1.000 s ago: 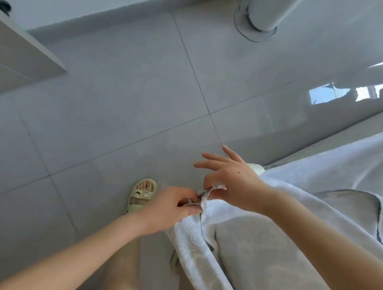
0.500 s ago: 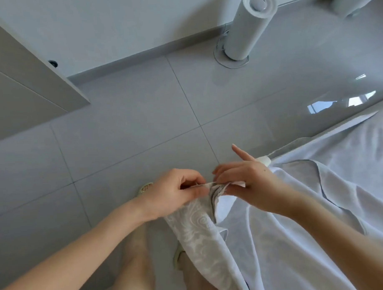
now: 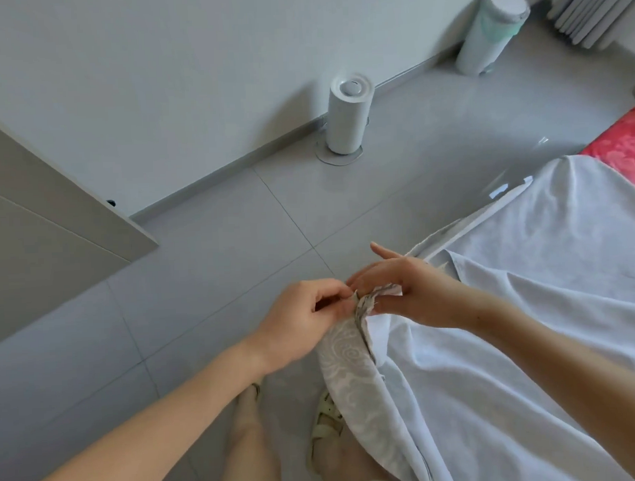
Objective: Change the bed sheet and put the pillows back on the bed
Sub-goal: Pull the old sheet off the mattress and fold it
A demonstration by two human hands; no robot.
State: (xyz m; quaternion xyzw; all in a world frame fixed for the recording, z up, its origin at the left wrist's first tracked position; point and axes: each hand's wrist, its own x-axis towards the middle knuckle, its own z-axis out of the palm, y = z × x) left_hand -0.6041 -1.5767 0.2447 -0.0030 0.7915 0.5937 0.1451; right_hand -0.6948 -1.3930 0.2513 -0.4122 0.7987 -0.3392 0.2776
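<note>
The floor (image 3: 236, 221) was pale grey tile, glossy enough to catch a patch of window light near the bed. A white wall (image 3: 158, 66) with a grey skirting ran across the far side. Against it stood a short white cylinder (image 3: 348, 117) on a round base, and further right a taller white canister (image 3: 488, 29) with a mint band near its top. The corner of a beige cabinet (image 3: 38, 221) jutted in from the left. At the right edge a strip of red patterned fabric (image 3: 622, 147) showed beyond the bedding; whether it was the mattress or a cover could not be told.

The white bed sheet (image 3: 527, 305) lay spread over the bed on the right and sloped down toward the person's legs. Its near edge was turned over, showing a grey swirl-patterned side (image 3: 349, 368). That edge was gathered into a small bunch held up between the two hands. The left hand (image 3: 301, 320) pinched it with curled fingers from the left. The right hand (image 3: 408, 291) gripped it from the right between thumb and fingers, with one finger pointing outward. Below, a pale sandal (image 3: 327, 420) stood on the tile beside the hanging cloth.
</note>
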